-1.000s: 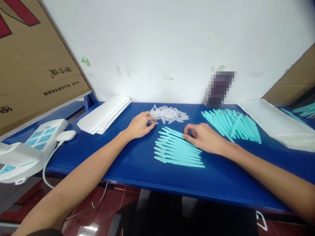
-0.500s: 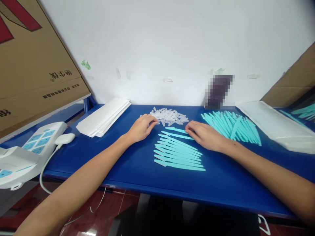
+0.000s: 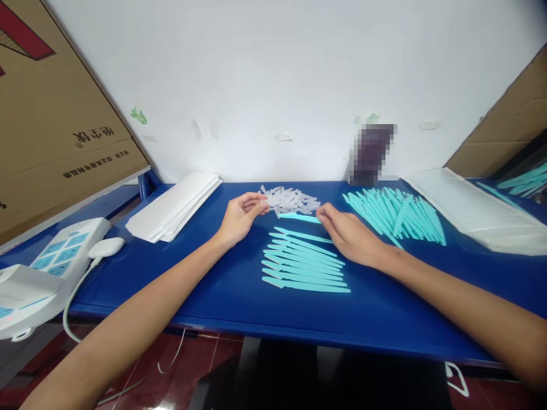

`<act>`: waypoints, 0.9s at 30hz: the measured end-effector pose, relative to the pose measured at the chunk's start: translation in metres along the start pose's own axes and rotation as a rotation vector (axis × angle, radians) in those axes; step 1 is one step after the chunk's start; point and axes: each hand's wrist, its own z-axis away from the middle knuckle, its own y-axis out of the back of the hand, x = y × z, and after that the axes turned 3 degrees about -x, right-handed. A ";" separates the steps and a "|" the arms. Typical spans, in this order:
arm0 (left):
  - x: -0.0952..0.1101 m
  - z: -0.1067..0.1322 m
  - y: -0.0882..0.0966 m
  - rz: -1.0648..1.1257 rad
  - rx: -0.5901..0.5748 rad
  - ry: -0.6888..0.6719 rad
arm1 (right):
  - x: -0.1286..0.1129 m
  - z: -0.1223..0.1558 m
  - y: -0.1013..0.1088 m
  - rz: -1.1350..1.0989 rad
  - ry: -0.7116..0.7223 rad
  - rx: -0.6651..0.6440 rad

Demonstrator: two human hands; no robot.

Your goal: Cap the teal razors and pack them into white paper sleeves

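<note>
My right hand (image 3: 350, 234) pinches the handle end of a turquoise eyebrow razor (image 3: 298, 217), whose blade end points left. Left of it, my left hand (image 3: 240, 218) has thumb and fingers closed on a small translucent blade cap (image 3: 265, 203), partly hidden by the fingertips. Cap and razor tip are close together but apart. Just behind them lies a heap of translucent caps (image 3: 296, 199). Below my hands, several turquoise razors (image 3: 305, 270) lie side by side in a row, blade ends to the left. A larger pile of turquoise razors (image 3: 399, 215) lies right of my right hand.
White paper sleeves (image 3: 173, 208) are stacked at the back left of the blue table (image 3: 239, 302). A white power strip (image 3: 64, 250) with a plugged-in charger (image 3: 106, 247) is at the left edge. Clear plastic bags (image 3: 474, 210) lie at right. Cardboard (image 3: 55, 125) leans at left.
My right hand has lifted the razor slightly up and left, away from the row. My left hand has turned, bringing the cap round toward the razor's tip. The view has shifted slightly.
</note>
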 end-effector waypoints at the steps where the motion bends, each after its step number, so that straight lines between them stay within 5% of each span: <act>1: 0.001 0.001 -0.001 0.025 -0.001 0.008 | -0.002 0.000 0.000 -0.013 -0.008 0.003; 19: 0.002 0.008 -0.006 0.013 -0.101 0.034 | -0.003 0.000 0.001 -0.030 0.009 0.075; 24: 0.007 0.012 -0.012 -0.252 -0.203 -0.046 | -0.004 -0.003 -0.003 -0.013 0.077 0.063; 27: 0.008 0.012 -0.012 -0.542 -0.256 -0.210 | 0.000 -0.005 -0.004 0.008 0.091 0.113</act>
